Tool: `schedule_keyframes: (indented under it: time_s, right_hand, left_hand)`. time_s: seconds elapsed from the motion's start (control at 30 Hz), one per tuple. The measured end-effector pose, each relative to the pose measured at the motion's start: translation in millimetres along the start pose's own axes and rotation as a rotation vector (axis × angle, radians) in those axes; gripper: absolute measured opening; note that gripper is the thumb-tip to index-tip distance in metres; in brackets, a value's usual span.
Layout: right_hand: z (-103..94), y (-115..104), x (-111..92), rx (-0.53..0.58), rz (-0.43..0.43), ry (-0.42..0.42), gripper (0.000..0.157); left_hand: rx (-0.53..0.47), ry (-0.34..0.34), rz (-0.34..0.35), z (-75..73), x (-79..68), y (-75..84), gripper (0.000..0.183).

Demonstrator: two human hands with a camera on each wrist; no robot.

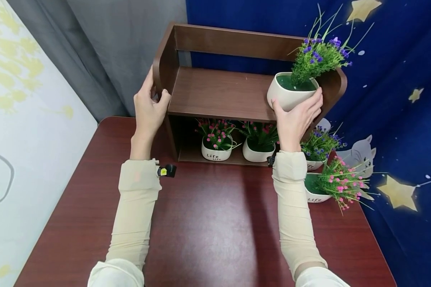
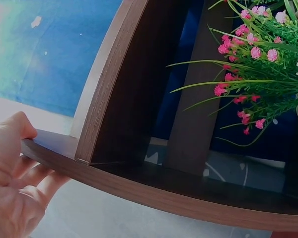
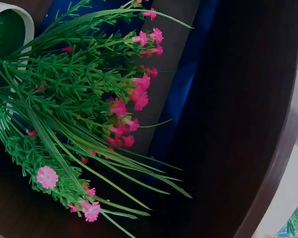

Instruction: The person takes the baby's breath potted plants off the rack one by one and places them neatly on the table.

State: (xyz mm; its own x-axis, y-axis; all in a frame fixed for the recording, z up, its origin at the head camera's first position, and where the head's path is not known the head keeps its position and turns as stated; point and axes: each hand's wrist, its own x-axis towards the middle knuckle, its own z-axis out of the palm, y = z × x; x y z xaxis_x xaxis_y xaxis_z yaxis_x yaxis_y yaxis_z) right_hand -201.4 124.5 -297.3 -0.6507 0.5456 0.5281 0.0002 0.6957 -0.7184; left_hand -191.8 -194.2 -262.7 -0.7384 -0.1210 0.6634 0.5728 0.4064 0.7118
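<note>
Blue star-print curtain (image 1: 398, 99) behind, grey curtain (image 1: 93, 48) at left, reddish-brown table (image 1: 201, 223) below; on it a two-tier brown shelf (image 1: 233, 40); left hand (image 1: 149, 107) grips the left side panel (image 1: 168, 59), thumb on one face, fingers on the other; right hand (image 1: 299, 117) holds the white pot (image 1: 283, 95) with purple flowers (image 1: 317, 56), thumb at front left, fingers round the right side (spread about as wide as the pot); pot is at the right end of the upper tier (image 1: 215, 93), near its front edge; can't tell if its base rests on the board; two pink-flowered pots (image 1: 216, 154) stand on the lower tier (image 1: 188, 156), two more planters (image 1: 316, 197) on the table at right; likely risks: pot tips off the front if released with its base overhanging; leaves snag on the right side panel (image 1: 337, 85) if pushed further over; shelf skews if the left hand pulls.
</note>
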Motion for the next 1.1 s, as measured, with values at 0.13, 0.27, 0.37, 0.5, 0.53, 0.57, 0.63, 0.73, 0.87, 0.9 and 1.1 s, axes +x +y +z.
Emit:
schedule_keyframes:
  time_s: [0.13,0.27,0.37,0.5,0.53,0.57,0.63,0.73,0.87,0.9,1.1]
  right_hand:
    - [2.6,-0.5,1.4,-0.035,0.004,0.017,0.106]
    - [2.9,-0.7,2.1,-0.046,0.003,0.023,0.106]
    - [2.2,-1.3,2.0,-0.033,0.017,0.009,0.107]
    - [1.3,-2.3,1.6,0.017,0.046,-0.011,0.109]
    - [1.1,-2.6,1.6,0.031,0.054,-0.015,0.109]
    - [1.0,-2.8,1.8,0.042,0.058,-0.016,0.109]
    - [1.0,-2.9,2.5,0.057,0.063,-0.018,0.110]
    - [0.7,-3.0,3.1,0.056,0.077,-0.040,0.112]
    - [0.2,-2.2,3.4,0.035,0.085,-0.073,0.114]
    - [0.0,-2.0,3.6,0.030,0.084,-0.077,0.114]
    - [-2.3,-0.3,3.3,0.043,0.075,-0.055,0.113]
  left_hand:
    - [0.009,0.003,0.006,-0.2,-0.2,2.4,0.056]
    - [0.011,0.003,0.010,0.1,-0.1,3.1,0.055]
    - [0.013,0.002,0.012,0.3,-0.3,2.8,0.056]
    - [0.014,0.004,0.014,0.5,0.0,2.5,0.056]
    - [0.014,0.004,0.014,0.6,0.1,2.5,0.056]
    - [0.014,0.004,0.014,0.7,0.2,2.4,0.055]
    - [0.013,0.005,0.012,0.8,0.4,2.3,0.055]
    - [0.018,0.006,0.007,0.6,0.3,2.5,0.055]
    - [0.024,0.007,0.008,0.5,0.0,3.2,0.055]
    - [0.026,0.008,0.009,0.4,0.1,3.5,0.055]
    - [0.026,0.006,0.014,1.5,0.2,4.9,0.055]
